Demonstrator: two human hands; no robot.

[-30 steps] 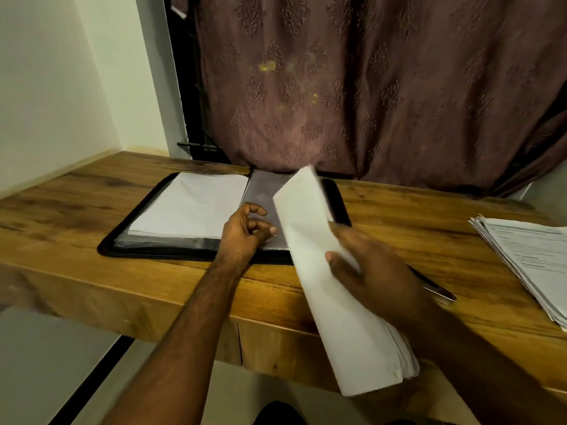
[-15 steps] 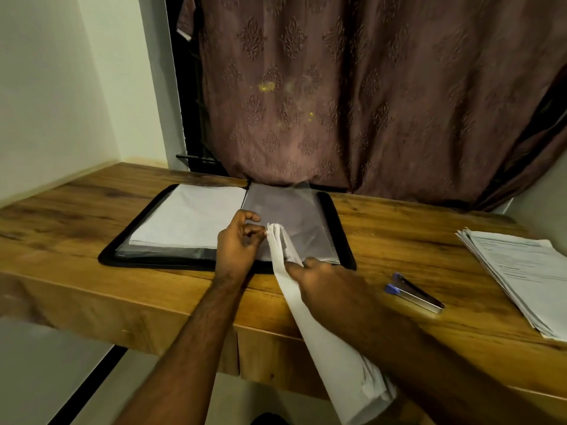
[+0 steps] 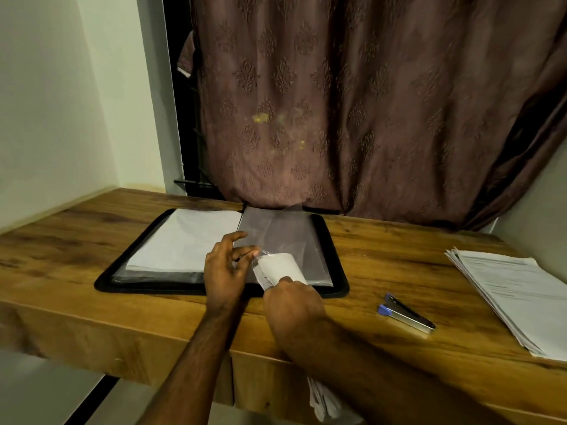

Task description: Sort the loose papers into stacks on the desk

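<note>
An open black folder [image 3: 339,256] lies on the wooden desk [image 3: 76,250], with white sheets [image 3: 187,240] on its left side and clear plastic sleeves [image 3: 288,237] on its right. My right hand [image 3: 293,308] grips a curled bundle of white papers [image 3: 280,268] whose far end sits at the mouth of a sleeve. The bundle's near end hangs below the desk edge. My left hand [image 3: 228,268] pinches the sleeve's edge beside the bundle. A stack of printed papers [image 3: 515,296] lies at the desk's right end.
A blue and silver stapler [image 3: 405,312] lies on the desk between the folder and the printed stack. A brown patterned curtain [image 3: 352,111] hangs just behind the desk. A white wall closes the left side.
My right hand has moved forward and lowered the paper bundle, so its far end now sits at the sleeve opening. My left hand stays at the sleeve edge. The stapler has come into view.
</note>
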